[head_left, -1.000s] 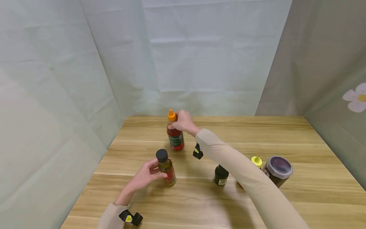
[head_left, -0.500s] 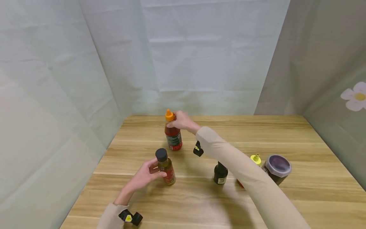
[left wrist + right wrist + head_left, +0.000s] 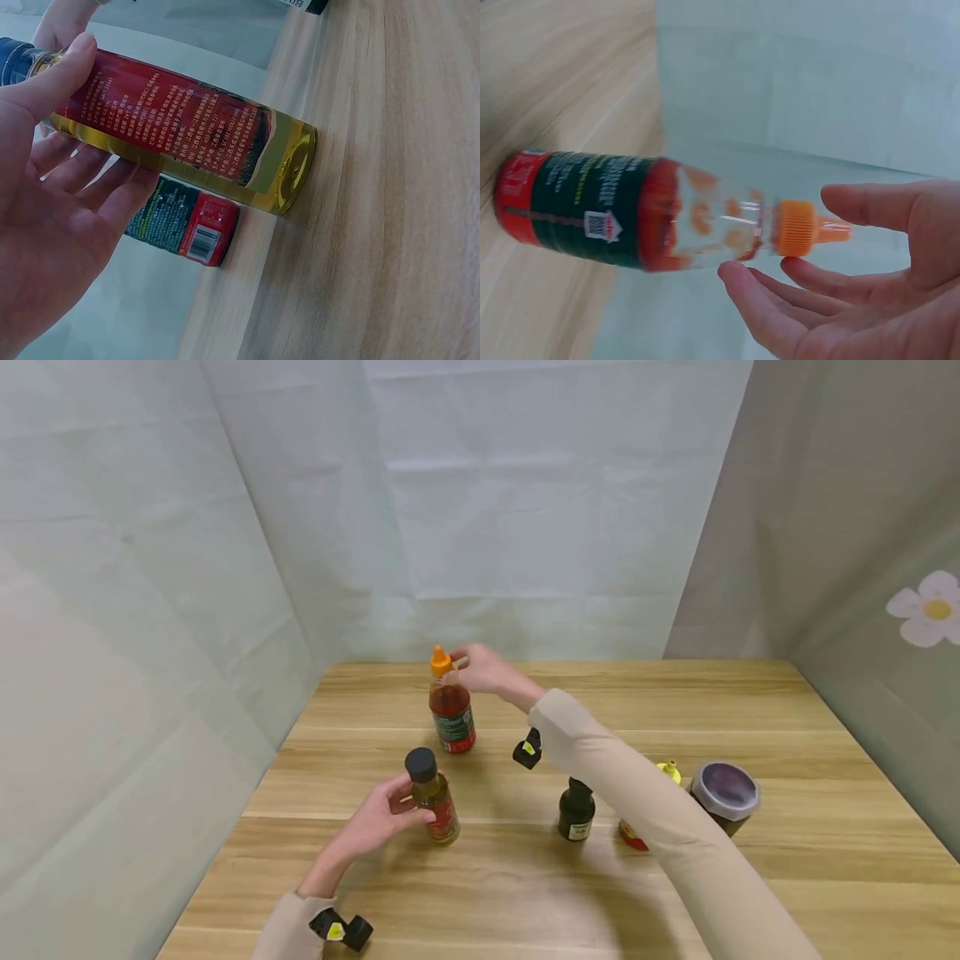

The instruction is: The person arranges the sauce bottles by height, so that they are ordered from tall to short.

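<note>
My left hand [image 3: 380, 818] grips an oil bottle [image 3: 438, 814] that stands upright on the table. The thumb lies across its red label [image 3: 172, 112] in the left wrist view, fingers behind the glass. Farther back stands a chili sauce bottle [image 3: 452, 718] with an orange nozzle cap and a green and red label. Beside its cap is my right hand [image 3: 483, 670]. In the right wrist view the thumb [image 3: 870, 204] is apart from the orange cap [image 3: 796, 227], and the loosely bent fingers [image 3: 761, 307] are right at the bottle's neck.
Right of centre on the wooden table [image 3: 487, 893] stands a small dark bottle [image 3: 576, 818]. My right sleeve [image 3: 645, 802] partly covers a squeeze bottle with a yellow cap [image 3: 669, 771]. Beside it is a dark jar with a pale-rimmed lid [image 3: 725, 789]. Pale cloth [image 3: 525, 527] hangs behind the table.
My right hand has loosened around the chili sauce bottle and drawn slightly right of its cap. The left hand keeps its hold on the oil bottle.
</note>
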